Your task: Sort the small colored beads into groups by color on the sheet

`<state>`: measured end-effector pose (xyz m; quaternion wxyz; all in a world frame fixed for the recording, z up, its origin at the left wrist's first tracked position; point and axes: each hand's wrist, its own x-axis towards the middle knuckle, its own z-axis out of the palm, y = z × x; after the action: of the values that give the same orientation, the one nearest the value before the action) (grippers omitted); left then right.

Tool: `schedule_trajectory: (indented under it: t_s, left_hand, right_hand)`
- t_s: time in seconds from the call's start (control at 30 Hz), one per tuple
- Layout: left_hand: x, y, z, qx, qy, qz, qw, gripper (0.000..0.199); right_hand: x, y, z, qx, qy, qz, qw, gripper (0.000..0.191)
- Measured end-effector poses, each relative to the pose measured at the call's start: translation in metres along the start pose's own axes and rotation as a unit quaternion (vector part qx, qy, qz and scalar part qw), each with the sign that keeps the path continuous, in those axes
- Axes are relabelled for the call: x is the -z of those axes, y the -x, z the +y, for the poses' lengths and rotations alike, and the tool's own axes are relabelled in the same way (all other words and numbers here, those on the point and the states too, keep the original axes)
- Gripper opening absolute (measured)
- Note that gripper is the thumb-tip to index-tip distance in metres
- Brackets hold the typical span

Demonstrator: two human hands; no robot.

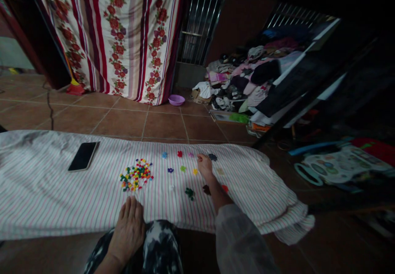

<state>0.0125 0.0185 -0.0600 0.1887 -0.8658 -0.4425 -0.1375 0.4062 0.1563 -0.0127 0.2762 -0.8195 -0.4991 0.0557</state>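
A mixed heap of small coloured pieces, perhaps beads or cubes (135,176), lies on a striped cloth (101,200). My left hand (130,222) rests palm down just in front of it, fingers stretched out. Right of the heap are small single-colour groups, among them light blue (164,155), red (179,154), pink (191,154), dark blue (170,170), lime green (183,168), yellow (195,171) and dark green (189,193). Between the pink, yellow and dark grey (212,157) groups, my right hand (205,166) has its fingers closed; anything inside them is hidden. Its forearm passes over brown (206,189) and orange-red pieces (225,188).
A phone (83,156) lies left of the heap. Beyond the cloth are a floral curtain (123,39), a purple basin (176,100), a red dustpan (75,88) and piled clothes (243,76). A baby walker or similar toy (330,165) stands right.
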Motion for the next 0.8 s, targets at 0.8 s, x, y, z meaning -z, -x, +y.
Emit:
schedule_trajectory:
  t_s: [0.8]
  left_hand:
    - [-0.001, -0.002, 0.004, 0.021, 0.020, -0.019, 0.999, 0.044]
  right_hand:
    - [0.007, 0.045, -0.014, 0.027, -0.099, 0.014, 0.995, 0.037]
